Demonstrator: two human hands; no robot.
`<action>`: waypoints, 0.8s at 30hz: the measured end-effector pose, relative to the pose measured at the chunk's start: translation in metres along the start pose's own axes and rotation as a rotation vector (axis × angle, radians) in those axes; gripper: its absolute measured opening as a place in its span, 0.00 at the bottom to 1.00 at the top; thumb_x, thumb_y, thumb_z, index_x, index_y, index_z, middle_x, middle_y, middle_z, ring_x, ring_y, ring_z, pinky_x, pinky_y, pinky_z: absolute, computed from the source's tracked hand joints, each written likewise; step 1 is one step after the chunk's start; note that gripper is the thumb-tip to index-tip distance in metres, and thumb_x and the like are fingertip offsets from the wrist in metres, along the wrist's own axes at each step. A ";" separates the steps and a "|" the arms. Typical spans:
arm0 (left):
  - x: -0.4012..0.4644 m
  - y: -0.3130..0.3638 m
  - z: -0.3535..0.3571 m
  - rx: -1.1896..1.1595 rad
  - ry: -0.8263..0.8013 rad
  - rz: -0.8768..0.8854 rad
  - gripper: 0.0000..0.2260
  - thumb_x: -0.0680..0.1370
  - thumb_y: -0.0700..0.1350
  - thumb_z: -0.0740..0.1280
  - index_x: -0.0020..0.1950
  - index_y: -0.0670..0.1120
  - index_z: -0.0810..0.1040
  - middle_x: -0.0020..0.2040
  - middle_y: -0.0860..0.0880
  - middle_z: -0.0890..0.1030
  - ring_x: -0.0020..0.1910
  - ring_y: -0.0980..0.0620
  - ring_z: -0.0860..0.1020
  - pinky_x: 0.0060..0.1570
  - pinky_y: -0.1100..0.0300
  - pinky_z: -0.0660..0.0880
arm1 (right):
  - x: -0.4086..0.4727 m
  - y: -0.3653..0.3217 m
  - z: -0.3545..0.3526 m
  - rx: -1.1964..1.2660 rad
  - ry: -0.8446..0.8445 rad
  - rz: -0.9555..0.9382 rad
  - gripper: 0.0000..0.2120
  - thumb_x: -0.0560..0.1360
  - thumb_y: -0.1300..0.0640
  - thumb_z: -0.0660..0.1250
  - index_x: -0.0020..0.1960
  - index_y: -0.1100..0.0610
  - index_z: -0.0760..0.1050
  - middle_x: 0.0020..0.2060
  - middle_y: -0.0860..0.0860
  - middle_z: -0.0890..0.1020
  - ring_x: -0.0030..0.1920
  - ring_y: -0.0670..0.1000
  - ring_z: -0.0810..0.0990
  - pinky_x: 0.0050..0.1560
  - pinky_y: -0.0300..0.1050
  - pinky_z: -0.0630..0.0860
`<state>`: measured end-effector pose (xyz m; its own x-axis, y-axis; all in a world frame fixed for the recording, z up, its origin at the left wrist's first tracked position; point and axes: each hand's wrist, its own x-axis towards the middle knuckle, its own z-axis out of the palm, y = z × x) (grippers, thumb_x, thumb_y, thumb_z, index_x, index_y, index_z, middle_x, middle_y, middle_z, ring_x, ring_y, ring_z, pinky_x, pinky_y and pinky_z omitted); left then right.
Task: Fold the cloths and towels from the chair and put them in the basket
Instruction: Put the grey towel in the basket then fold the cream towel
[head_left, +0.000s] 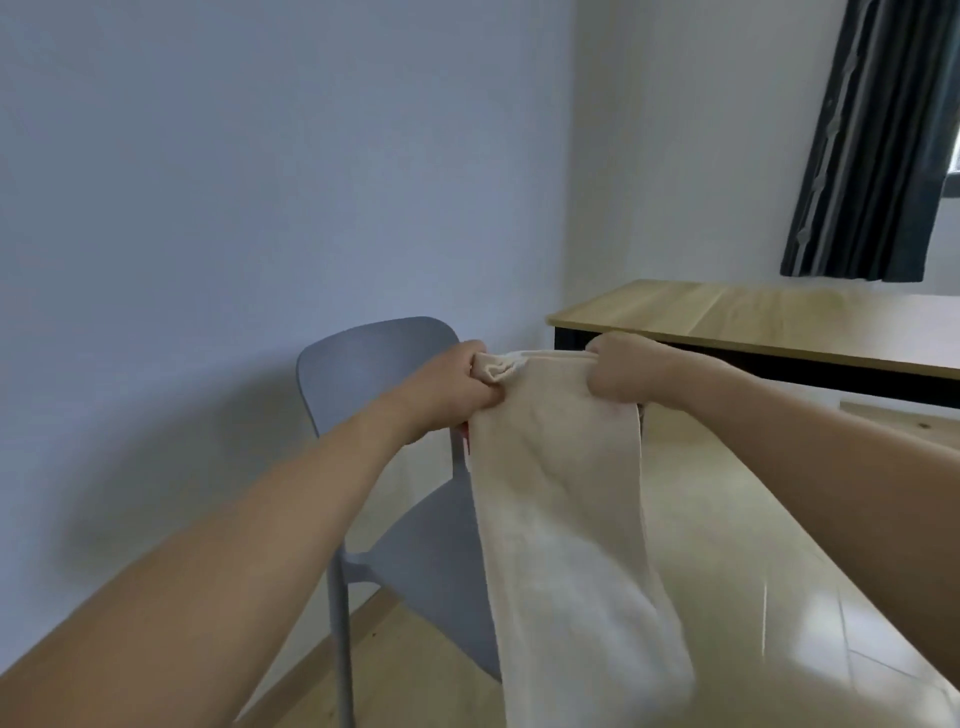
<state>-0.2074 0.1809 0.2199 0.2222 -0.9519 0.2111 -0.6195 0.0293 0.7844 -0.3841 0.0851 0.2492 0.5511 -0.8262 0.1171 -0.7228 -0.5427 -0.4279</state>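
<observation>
A cream towel (561, 499) hangs lengthwise in front of me, held up by its top edge. My left hand (457, 384) grips the top left corner, bunched in the fist. My right hand (618, 369) grips the top right corner. Behind the towel stands a grey plastic chair (363, 364); its seat is mostly hidden by the towel. A small bit of red (465, 431) shows just under my left hand, at the towel's edge. No basket is in view.
A wooden desk (769, 322) with a dark front stands at the right against the wall. A dark striped curtain (878, 145) hangs above it. The floor (779, 571) is pale and glossy. A plain wall fills the left.
</observation>
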 end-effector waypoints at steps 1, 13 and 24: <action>0.003 -0.009 0.003 -0.074 0.041 -0.028 0.07 0.77 0.40 0.65 0.51 0.41 0.69 0.47 0.43 0.74 0.44 0.45 0.76 0.41 0.47 0.80 | 0.004 0.008 0.006 0.039 -0.026 0.028 0.09 0.73 0.66 0.55 0.48 0.60 0.72 0.40 0.55 0.75 0.39 0.55 0.74 0.35 0.43 0.72; 0.094 -0.168 0.088 -0.300 0.222 -0.361 0.09 0.78 0.45 0.65 0.54 0.44 0.67 0.47 0.46 0.74 0.40 0.53 0.72 0.34 0.59 0.69 | 0.126 0.085 0.154 0.220 -0.071 0.244 0.11 0.74 0.67 0.53 0.49 0.63 0.74 0.41 0.57 0.75 0.40 0.55 0.74 0.38 0.48 0.77; 0.136 -0.279 0.121 -0.032 0.205 -0.615 0.19 0.75 0.45 0.62 0.65 0.41 0.67 0.58 0.44 0.75 0.54 0.45 0.76 0.49 0.53 0.75 | 0.179 0.102 0.301 -0.171 0.010 0.038 0.27 0.76 0.56 0.56 0.74 0.54 0.54 0.73 0.55 0.57 0.71 0.58 0.58 0.73 0.56 0.55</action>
<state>-0.0950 0.0065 -0.0409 0.6707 -0.7203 -0.1771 -0.3118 -0.4904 0.8139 -0.2340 -0.0722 -0.0430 0.5182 -0.8477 0.1134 -0.8040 -0.5280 -0.2734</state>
